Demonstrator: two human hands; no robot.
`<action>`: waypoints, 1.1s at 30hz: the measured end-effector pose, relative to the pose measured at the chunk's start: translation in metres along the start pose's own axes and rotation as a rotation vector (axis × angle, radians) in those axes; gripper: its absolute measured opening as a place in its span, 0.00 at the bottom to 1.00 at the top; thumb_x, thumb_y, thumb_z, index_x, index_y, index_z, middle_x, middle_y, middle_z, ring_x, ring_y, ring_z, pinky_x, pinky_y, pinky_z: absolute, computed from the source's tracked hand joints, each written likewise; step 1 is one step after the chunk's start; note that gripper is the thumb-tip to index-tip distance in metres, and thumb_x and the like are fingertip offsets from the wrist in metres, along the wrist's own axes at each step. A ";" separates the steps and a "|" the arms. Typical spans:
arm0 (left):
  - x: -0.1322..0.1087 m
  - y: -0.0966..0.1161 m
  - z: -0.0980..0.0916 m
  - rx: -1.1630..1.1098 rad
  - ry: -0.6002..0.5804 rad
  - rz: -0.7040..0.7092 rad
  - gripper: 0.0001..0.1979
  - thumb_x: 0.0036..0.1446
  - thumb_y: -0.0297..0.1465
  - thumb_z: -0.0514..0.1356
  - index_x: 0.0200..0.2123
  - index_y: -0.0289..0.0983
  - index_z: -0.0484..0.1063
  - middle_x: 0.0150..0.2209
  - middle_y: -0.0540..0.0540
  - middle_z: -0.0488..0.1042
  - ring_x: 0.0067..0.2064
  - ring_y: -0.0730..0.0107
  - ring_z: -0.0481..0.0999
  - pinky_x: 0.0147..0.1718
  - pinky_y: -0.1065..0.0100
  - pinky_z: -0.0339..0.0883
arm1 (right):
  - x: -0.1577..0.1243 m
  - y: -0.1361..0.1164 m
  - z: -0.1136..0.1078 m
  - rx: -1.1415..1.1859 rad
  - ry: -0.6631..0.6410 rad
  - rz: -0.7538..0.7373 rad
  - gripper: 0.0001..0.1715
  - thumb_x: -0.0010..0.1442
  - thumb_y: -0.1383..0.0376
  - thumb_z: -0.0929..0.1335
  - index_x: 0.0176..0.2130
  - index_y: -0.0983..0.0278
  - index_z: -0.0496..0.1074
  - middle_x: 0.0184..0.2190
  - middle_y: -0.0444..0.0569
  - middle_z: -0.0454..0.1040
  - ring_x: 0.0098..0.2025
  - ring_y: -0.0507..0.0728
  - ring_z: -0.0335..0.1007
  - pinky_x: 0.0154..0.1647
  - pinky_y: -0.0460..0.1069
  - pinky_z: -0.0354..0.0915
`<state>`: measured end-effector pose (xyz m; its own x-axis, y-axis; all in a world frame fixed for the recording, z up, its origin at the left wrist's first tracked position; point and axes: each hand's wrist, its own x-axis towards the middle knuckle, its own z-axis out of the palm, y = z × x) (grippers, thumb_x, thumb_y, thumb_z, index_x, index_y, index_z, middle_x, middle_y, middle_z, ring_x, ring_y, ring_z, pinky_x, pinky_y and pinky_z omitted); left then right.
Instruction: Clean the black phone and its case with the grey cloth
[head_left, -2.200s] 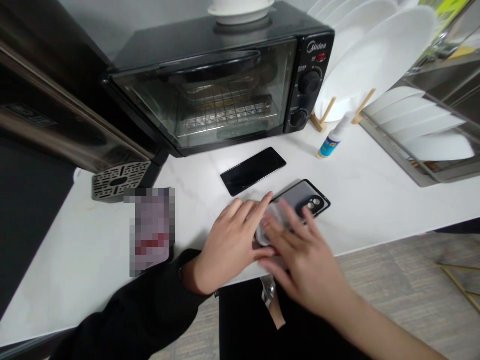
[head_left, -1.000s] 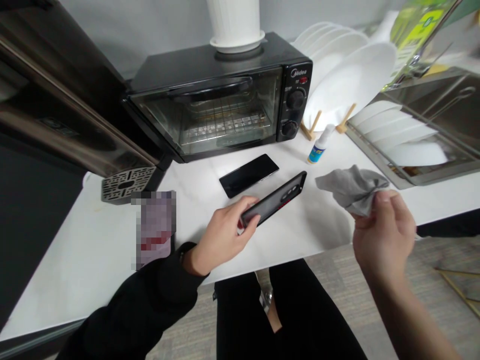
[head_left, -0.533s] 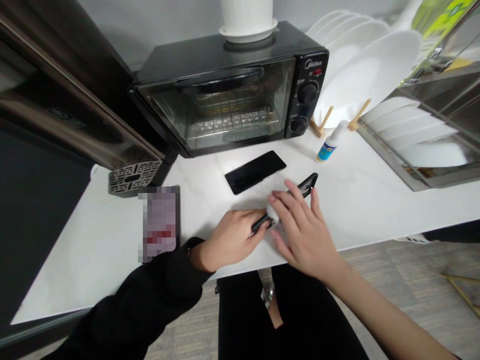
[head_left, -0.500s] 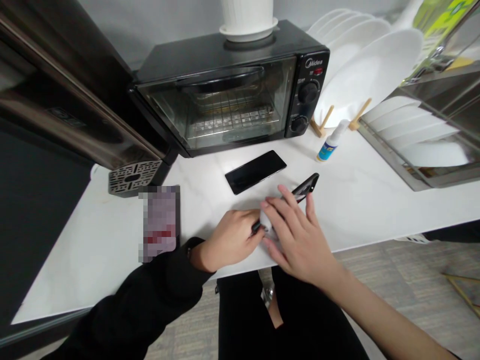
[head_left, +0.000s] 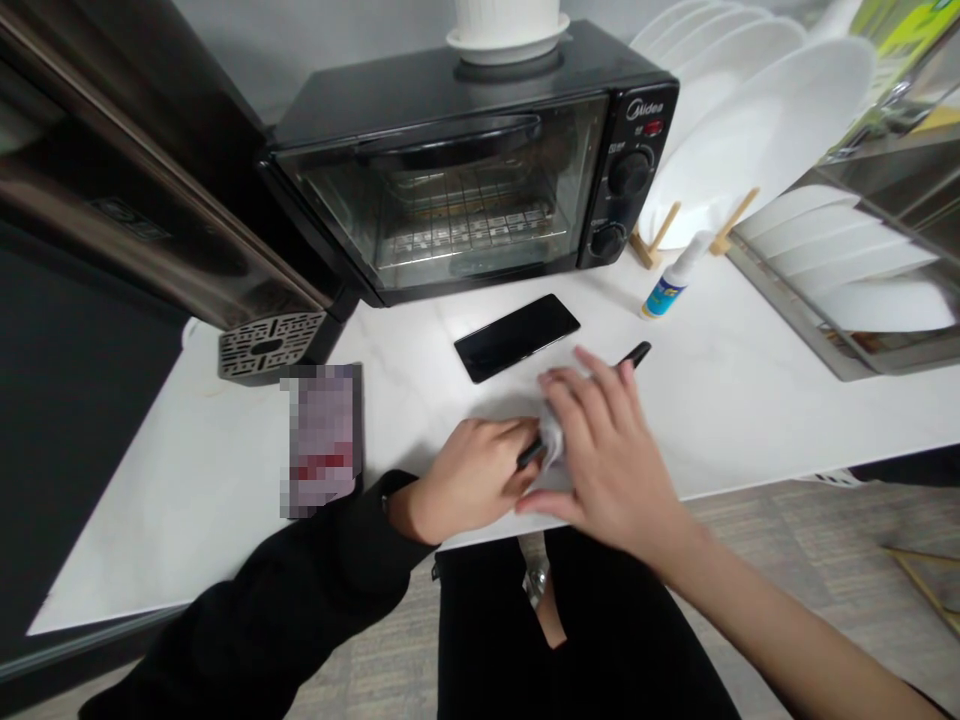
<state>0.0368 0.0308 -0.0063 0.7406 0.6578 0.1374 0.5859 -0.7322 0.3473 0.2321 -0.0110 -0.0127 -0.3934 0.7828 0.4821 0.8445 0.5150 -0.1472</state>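
Observation:
My left hand grips the near end of a black phone case, holding it tilted on edge over the white counter. My right hand lies over the case with its fingers pressed on a grey cloth, which shows only as a small pale patch between the two hands. Most of the case is hidden under my right hand; only its far tip sticks out. A black phone lies flat on the counter just behind the hands.
A black toaster oven stands at the back with a white pot on top. A small spray bottle stands right of it, before white plates in a rack. A blurred-out flat item lies left. A drip grille sits far left.
Earlier my right hand held the cloth up, away from the case. It has come back down onto the case and slid along it, while my left hand turned the case onto its edge.

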 end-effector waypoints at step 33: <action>-0.004 -0.006 -0.006 -0.053 0.106 0.100 0.09 0.64 0.36 0.60 0.33 0.38 0.75 0.33 0.47 0.82 0.34 0.61 0.83 0.33 0.63 0.74 | -0.002 -0.022 0.012 0.108 0.054 -0.061 0.58 0.64 0.27 0.53 0.61 0.73 0.67 0.61 0.67 0.75 0.73 0.71 0.59 0.80 0.68 0.32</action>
<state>0.0281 0.0336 -0.0036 0.7537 0.5994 0.2696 0.4912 -0.7862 0.3750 0.2103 -0.0199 -0.0204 -0.4202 0.7306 0.5382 0.7744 0.5978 -0.2070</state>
